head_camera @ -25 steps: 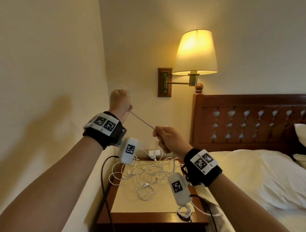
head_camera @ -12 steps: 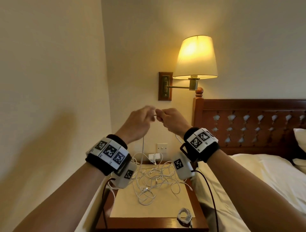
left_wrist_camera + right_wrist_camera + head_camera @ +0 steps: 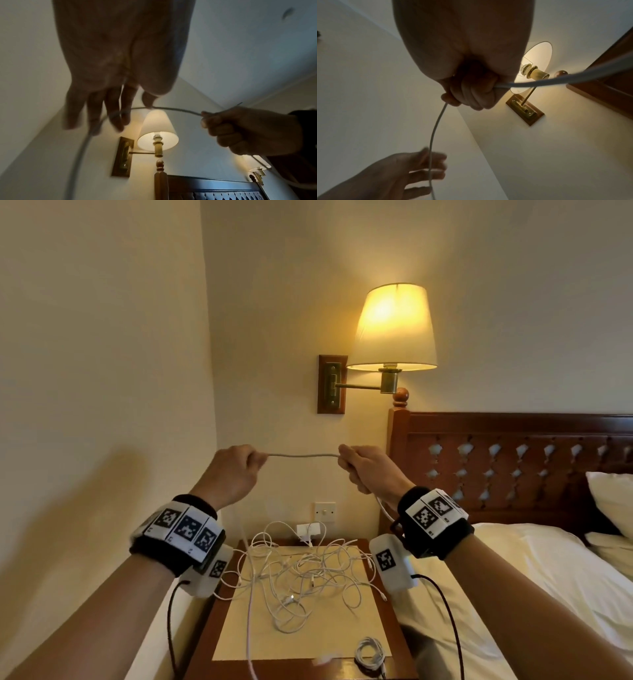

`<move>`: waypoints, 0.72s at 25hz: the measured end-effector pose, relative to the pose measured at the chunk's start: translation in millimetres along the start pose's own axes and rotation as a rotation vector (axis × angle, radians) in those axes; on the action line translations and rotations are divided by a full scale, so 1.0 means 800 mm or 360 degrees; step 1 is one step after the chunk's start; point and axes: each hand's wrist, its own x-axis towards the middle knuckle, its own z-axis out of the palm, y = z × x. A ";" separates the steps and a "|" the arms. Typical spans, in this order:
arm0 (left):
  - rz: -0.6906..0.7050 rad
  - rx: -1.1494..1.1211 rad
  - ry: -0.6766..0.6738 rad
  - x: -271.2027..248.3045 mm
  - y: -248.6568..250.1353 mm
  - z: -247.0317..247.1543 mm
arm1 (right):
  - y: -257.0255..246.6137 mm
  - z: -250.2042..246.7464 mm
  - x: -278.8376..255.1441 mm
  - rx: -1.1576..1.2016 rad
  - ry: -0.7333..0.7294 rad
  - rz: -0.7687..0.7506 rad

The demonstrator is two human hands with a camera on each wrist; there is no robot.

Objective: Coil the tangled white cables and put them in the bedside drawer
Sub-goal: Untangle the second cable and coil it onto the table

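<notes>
A white cable (image 3: 301, 455) runs almost level between my two raised hands above the nightstand. My left hand (image 3: 260, 462) pinches it between thumb and fingers (image 3: 147, 102); from there it drops to the table. My right hand (image 3: 344, 460) grips the other side in a fist (image 3: 471, 94), with cable trailing below the wrist. A tangled pile of white cables (image 3: 301, 580) lies on the nightstand (image 3: 212, 628). One small coiled cable (image 3: 371, 652) lies at its front right corner. The drawer is out of view.
A lit wall lamp (image 3: 394, 326) hangs just above and behind my hands. The wooden headboard (image 3: 513, 460) and bed (image 3: 513, 577) are on the right, the wall close on the left. A white plug (image 3: 308, 530) sits at the back of the nightstand.
Half a second ago my hands met fingertip to fingertip. They have since drawn apart sideways, and a span of cable now stretches between them.
</notes>
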 end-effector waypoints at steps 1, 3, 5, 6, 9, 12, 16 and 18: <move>0.0018 -0.0054 -0.0070 -0.003 0.013 0.002 | -0.002 0.003 0.002 -0.0039 0.0006 -0.0051; 0.0177 -0.0214 -0.0137 -0.008 0.043 0.008 | -0.006 0.009 0.004 -0.0175 -0.0007 -0.0167; 0.0389 -0.0313 -0.0176 -0.012 0.068 0.023 | -0.009 0.015 0.003 -0.0206 -0.0027 -0.0225; 0.0434 -0.0342 -0.0168 -0.013 0.074 0.031 | -0.010 0.016 0.002 -0.0197 -0.0032 -0.0234; 0.0475 -0.0233 0.0076 -0.004 0.056 0.041 | -0.005 0.004 -0.004 -0.0139 -0.0012 -0.0149; 0.0371 -0.0041 0.0297 0.005 0.025 0.040 | 0.007 -0.005 -0.013 -0.0108 -0.0073 -0.0014; 0.0290 -0.0022 0.0420 0.011 0.013 0.039 | 0.008 0.006 -0.022 0.0199 -0.0219 0.0104; 0.0317 -0.0146 0.0429 0.010 0.011 0.039 | 0.005 0.004 -0.024 0.0491 -0.0308 0.0131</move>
